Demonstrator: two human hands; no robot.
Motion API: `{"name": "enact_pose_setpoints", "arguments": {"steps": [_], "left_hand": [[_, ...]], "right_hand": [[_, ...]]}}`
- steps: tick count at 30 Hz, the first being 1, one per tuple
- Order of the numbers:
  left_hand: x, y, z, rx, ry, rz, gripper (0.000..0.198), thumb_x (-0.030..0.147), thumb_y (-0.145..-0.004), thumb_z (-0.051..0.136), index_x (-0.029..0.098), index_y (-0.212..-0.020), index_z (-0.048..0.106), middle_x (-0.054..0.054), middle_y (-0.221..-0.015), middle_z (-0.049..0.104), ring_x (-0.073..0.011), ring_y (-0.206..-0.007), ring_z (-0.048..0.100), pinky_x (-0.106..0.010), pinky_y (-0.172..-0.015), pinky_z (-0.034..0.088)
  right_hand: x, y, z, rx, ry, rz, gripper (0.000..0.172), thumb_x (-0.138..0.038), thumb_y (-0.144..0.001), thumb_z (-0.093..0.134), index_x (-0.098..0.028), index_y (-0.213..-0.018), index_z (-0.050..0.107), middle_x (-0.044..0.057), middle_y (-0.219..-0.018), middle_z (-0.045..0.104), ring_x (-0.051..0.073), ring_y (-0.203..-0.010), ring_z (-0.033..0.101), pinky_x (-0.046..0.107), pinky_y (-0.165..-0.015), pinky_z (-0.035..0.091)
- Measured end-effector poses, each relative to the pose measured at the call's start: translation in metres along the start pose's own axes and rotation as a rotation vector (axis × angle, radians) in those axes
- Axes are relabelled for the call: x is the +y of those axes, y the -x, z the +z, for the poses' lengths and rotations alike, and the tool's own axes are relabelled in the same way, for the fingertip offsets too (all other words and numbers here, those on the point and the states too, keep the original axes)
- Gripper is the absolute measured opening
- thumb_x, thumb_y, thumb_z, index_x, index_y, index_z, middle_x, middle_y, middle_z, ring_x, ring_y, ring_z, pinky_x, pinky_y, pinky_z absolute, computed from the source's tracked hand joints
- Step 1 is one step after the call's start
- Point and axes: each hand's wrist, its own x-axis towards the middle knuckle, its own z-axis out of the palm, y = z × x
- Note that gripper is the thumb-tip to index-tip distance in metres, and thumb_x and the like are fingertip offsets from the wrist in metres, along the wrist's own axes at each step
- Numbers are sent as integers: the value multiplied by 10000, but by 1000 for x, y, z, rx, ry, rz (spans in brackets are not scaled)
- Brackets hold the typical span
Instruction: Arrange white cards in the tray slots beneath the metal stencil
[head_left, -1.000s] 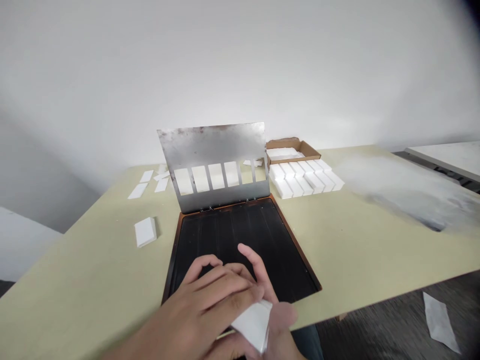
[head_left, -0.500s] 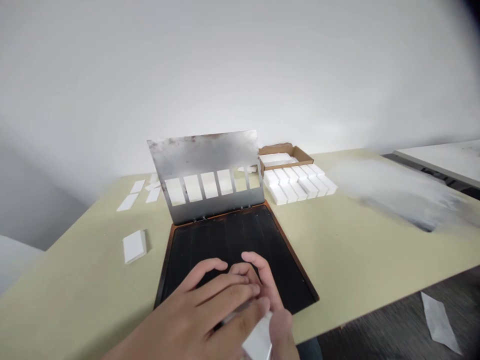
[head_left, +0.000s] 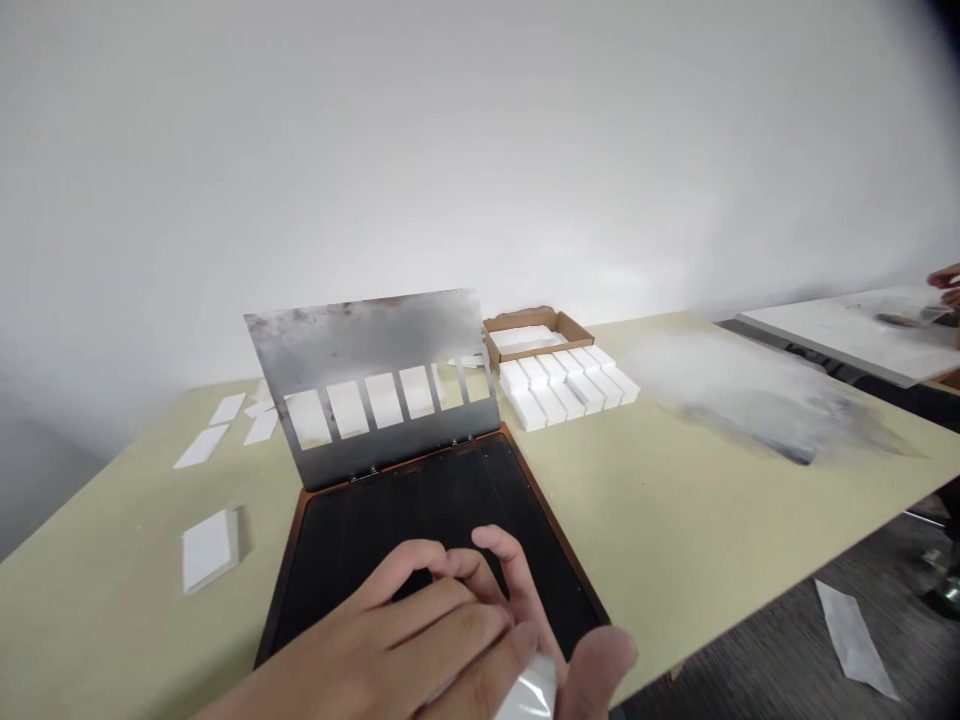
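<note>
Low in the view, my left hand (head_left: 405, 640) lies across my right hand (head_left: 526, 585), its fingers bent over the right fingers. Between them shows a white, shiny piece (head_left: 531, 690), partly covered; whether it is a stack of cards or a wrapped packet I cannot tell. My right thumb stands out to the right of it, while the right fingers curl behind. Both hands are above a black tray with an orange-brown rim (head_left: 420, 515). Hinged to its far edge, a metal plate (head_left: 367, 345) with a row of rectangular openings stands raised.
Left of the tray sits a small white stack (head_left: 210, 550), with loose white cards (head_left: 201, 446) farther back. Rows of white stacks (head_left: 570, 390) lie before a cardboard box (head_left: 537, 345). A grey-white smear (head_left: 765, 390) marks the table. Another person's hand (head_left: 946, 285) shows far right.
The view has swung right, so the table things appear farther left and lower. My right thumb has moved outward from the white piece. Another person's hand has come into view at right.
</note>
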Motion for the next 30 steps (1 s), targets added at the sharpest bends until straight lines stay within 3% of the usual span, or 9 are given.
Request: {"name": "enact_pose_setpoints", "arguments": {"steps": [4,9,16,20,23,27,30], "left_hand": [[-4,-3,5,25,-38,30,380,404,-1032,577,319,-1395,647,-24,-1123,773,-256,-1118,688,-392,-1100,513],[-11,-16,0,42,-71,92,359,413,-1055,593,291,-1387,655,-46,-1173,764,-252,-1152,679,-407,-1105,483],[-21,-40,-17,68,-62,212,314,265,-1155,432,189,-1249,722,-5,-1125,781,-131,-1025,699,-303,-1141,311],[-24,-33,-15,55,-32,192,318,234,-1155,430,202,-1277,721,-12,-1224,771,-147,-1148,678,-338,-1194,242],[-24,-28,-12,37,-3,199,343,176,-1146,429,234,-1369,683,-13,-1304,752,-153,-1252,645,-371,-1238,204],[-23,-32,-16,74,24,221,275,208,-1131,495,255,-1275,725,32,-1199,788,-118,-1187,678,-302,-1248,229],[-22,-36,-22,72,-2,252,262,204,-1121,504,257,-1238,732,49,-1218,785,-103,-1150,700,-261,-1257,238]], "right_hand": [[3,-3,-12,42,-24,-55,868,-989,-785,493,-316,-1319,620,102,-1214,680,319,-1123,678,535,-1010,538],[-3,2,-40,155,204,-175,525,-713,-779,808,-280,-1057,705,28,-937,635,206,-860,578,348,-836,483],[-32,4,-39,199,492,-130,305,-514,-838,857,-247,-921,734,23,-862,659,192,-860,595,318,-821,443],[-28,-2,-45,130,442,-120,324,-483,-791,904,-251,-936,732,7,-847,650,178,-833,592,303,-803,457],[-20,-8,-52,18,304,-99,449,-485,-714,961,-276,-1033,725,-3,-898,640,171,-855,599,295,-813,472],[-16,-17,-52,-143,118,-50,624,-542,-638,992,-301,-1123,682,56,-1143,672,255,-1102,645,377,-954,503],[-16,-21,-46,-193,-3,2,801,-537,-534,1035,-333,-1181,607,60,-1164,702,289,-1099,689,406,-925,533]]}}
